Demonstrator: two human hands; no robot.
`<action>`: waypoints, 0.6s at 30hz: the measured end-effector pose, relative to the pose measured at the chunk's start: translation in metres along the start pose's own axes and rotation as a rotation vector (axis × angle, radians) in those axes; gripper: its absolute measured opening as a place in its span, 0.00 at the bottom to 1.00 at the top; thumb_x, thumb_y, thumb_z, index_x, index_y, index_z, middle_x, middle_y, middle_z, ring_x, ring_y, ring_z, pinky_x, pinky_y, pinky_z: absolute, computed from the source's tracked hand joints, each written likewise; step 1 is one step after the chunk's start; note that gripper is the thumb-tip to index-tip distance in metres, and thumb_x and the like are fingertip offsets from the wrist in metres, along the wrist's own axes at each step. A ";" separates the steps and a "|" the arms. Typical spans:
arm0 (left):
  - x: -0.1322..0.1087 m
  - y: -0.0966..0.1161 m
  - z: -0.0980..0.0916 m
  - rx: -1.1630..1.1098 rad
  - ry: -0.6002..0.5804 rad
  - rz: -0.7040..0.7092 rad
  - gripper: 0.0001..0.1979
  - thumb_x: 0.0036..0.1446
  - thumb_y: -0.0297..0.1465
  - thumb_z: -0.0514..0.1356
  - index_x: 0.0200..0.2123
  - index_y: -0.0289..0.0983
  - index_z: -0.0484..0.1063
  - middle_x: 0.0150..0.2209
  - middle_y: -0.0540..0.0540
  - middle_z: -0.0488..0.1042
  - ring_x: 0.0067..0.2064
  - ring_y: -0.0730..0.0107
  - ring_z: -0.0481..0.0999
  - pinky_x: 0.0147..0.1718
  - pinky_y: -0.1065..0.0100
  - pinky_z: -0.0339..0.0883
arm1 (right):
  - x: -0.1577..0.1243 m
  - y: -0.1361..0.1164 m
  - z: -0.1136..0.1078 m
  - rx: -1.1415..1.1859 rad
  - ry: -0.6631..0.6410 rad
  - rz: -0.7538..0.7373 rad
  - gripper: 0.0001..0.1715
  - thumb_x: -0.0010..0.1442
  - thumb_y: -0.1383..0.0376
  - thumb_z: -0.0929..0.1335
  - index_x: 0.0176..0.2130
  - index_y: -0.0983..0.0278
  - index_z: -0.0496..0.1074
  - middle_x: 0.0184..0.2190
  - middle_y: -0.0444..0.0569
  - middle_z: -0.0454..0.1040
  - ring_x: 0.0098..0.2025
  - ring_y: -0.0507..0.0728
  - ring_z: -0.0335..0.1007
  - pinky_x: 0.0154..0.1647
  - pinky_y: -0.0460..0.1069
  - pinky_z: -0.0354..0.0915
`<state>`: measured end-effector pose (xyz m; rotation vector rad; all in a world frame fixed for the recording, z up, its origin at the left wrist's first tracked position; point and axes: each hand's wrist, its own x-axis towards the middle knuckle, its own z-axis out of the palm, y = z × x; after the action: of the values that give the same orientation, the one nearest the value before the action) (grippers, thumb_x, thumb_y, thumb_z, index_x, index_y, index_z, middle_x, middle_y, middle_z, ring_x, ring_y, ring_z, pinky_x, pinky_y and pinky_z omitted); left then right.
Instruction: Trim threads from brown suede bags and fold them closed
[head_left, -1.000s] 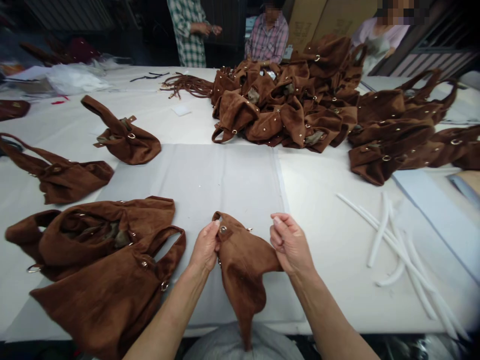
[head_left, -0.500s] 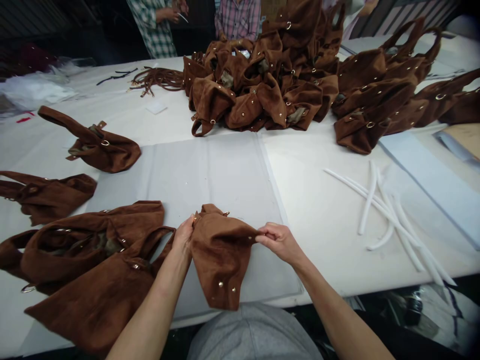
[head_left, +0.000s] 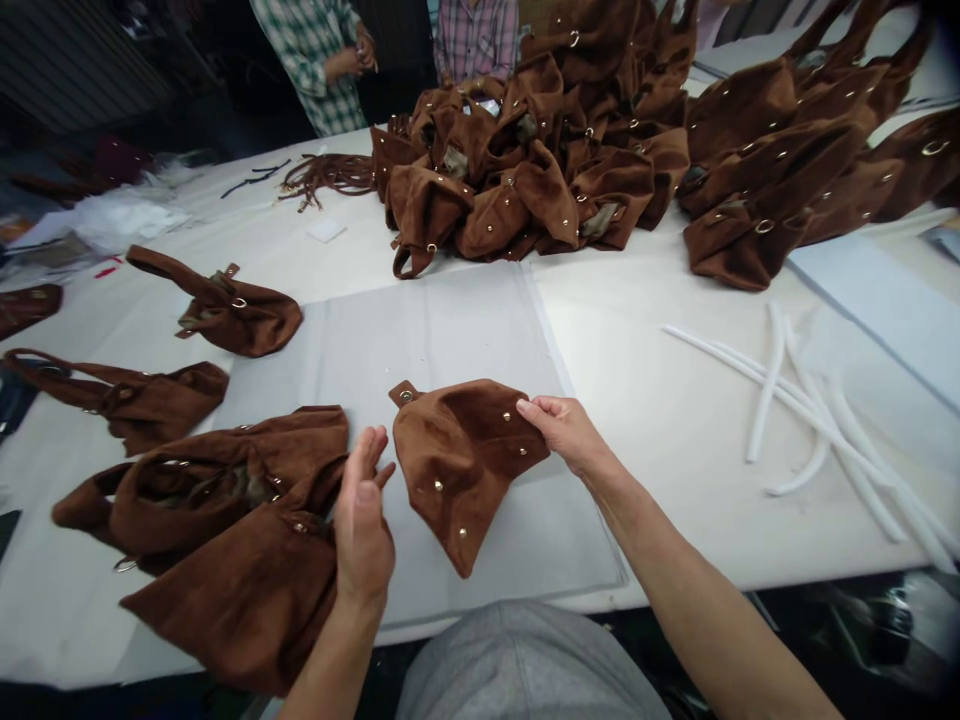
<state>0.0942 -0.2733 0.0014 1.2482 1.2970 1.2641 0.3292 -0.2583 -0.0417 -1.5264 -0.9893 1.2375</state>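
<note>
A small brown suede bag (head_left: 457, 440) with metal studs on its base hangs tilted over the grey sheet (head_left: 480, 330). My right hand (head_left: 562, 430) pinches its right corner between thumb and fingers. Just left of the bag, my left hand (head_left: 365, 515) is apart from it, fingers stretched and holding nothing. A snap tab sticks out at the bag's upper left. Close by on the left, larger brown bags (head_left: 247, 590) lie in a heap, partly behind my left forearm.
A big pile of brown bags (head_left: 510, 190) covers the table's far middle, with more bags (head_left: 750, 240) at right. White tubes (head_left: 795, 390) lie crossed on the right. Brown straps (head_left: 337, 175) rest beyond the sheet. Two people in checked shirts (head_left: 315, 60) are across the table.
My left hand has let go of the bag and opened. My right hand has kept its grip and raised its corner, turning the studded base toward me.
</note>
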 end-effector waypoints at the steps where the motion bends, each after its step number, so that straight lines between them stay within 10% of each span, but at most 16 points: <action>1: -0.012 0.004 0.000 0.096 -0.053 0.030 0.35 0.53 0.50 0.52 0.59 0.39 0.53 0.60 0.41 0.55 0.61 0.56 0.53 0.55 0.59 0.53 | 0.001 -0.004 0.002 -0.011 0.003 -0.009 0.26 0.51 0.47 0.65 0.20 0.66 0.59 0.15 0.39 0.51 0.19 0.46 0.44 0.19 0.44 0.41; 5: -0.034 0.005 -0.007 0.482 -0.078 -0.023 0.38 0.48 0.44 0.61 0.59 0.37 0.53 0.57 0.40 0.59 0.60 0.55 0.55 0.58 0.59 0.48 | -0.001 -0.027 0.016 -0.090 -0.005 -0.051 0.25 0.52 0.48 0.65 0.20 0.66 0.61 0.15 0.40 0.53 0.20 0.47 0.46 0.19 0.44 0.43; 10: 0.016 0.022 -0.037 0.222 0.101 -0.228 0.22 0.53 0.43 0.57 0.47 0.35 0.68 0.44 0.44 0.73 0.49 0.57 0.69 0.52 0.60 0.60 | -0.011 -0.044 0.027 0.159 0.130 -0.081 0.23 0.53 0.48 0.64 0.30 0.67 0.70 0.16 0.39 0.50 0.19 0.47 0.44 0.18 0.44 0.43; 14: 0.105 0.104 -0.026 -0.005 0.103 0.021 0.23 0.50 0.41 0.60 0.47 0.33 0.68 0.40 0.43 0.74 0.43 0.56 0.72 0.41 0.63 0.68 | -0.013 -0.036 0.028 0.475 0.290 -0.030 0.26 0.53 0.48 0.65 0.39 0.67 0.68 0.16 0.36 0.42 0.18 0.46 0.36 0.17 0.44 0.37; 18: 0.209 0.219 0.021 -0.289 -0.109 0.362 0.24 0.60 0.40 0.49 0.56 0.35 0.57 0.50 0.41 0.67 0.51 0.62 0.68 0.44 0.64 0.65 | -0.025 -0.026 0.042 0.427 0.164 0.057 0.25 0.53 0.47 0.65 0.37 0.67 0.68 0.17 0.36 0.42 0.19 0.46 0.35 0.18 0.45 0.37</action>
<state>0.1135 -0.0713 0.2270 1.3555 0.7963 1.5502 0.2826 -0.2685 -0.0142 -1.2987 -0.5345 1.2460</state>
